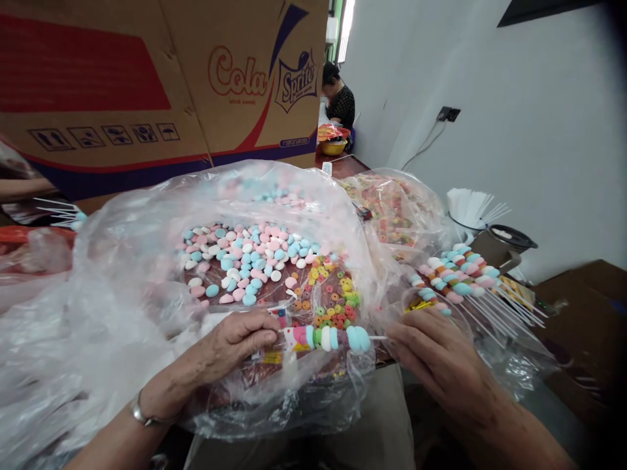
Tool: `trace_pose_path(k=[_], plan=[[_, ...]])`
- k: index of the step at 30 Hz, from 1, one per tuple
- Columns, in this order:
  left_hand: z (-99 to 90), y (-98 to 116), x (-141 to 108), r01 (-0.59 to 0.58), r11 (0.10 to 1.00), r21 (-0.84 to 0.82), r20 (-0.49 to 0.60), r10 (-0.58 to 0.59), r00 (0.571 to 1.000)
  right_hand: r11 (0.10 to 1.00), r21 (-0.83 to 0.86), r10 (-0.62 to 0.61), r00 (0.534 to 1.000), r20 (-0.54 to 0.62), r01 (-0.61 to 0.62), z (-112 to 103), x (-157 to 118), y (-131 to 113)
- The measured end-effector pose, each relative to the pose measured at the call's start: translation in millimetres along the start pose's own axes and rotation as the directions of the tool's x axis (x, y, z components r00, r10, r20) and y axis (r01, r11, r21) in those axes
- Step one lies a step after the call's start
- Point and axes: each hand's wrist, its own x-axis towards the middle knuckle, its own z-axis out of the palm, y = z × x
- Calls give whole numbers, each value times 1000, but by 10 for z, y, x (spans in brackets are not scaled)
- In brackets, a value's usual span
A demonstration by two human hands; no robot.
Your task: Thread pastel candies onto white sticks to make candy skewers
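Observation:
A skewer of candies [327, 338] in pink, blue, white and green lies level between my hands. My left hand [245, 339] is closed on its left end, where a printed wrapper piece [294, 339] shows. The bare white stick at its right end is pinched in my right hand [424, 343]. Behind the skewer, loose pink, blue and white candies [245, 258] are spread inside a clear plastic bag [122, 235], with small ring-shaped candies [337, 294] beside them.
Finished skewers [460, 271] are stacked at the right, near white sticks [473, 205] and a lidded jug [504, 241]. Another bag of ring candies [392, 202] lies behind. A large cardboard box [186, 85] stands at the back left. A person [340, 101] sits far back; another arm shows at far left.

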Motion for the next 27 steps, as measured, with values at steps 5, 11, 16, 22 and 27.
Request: trace_pose_path(k=[5, 11, 16, 22, 27], plan=[[43, -40, -10, 3, 999, 53, -68, 0, 998, 1000, -20, -22, 999, -36, 21, 10, 28, -71], [41, -50, -11, -58, 991, 122, -30, 63, 998, 998, -54, -42, 999, 14, 43, 79, 27, -100], [3, 7, -18, -65, 991, 117, -55, 72, 996, 997, -71, 20, 1000, 4, -19, 131, 27, -113], [-31, -27, -25, -80, 966, 246, -240, 140, 961, 1000, -8, 17, 1000, 19, -17, 102, 35, -172], [-47, -44, -38, -160, 939, 304, -317, 258, 913, 995, 84, 41, 998, 48, -45, 98, 10, -184]])
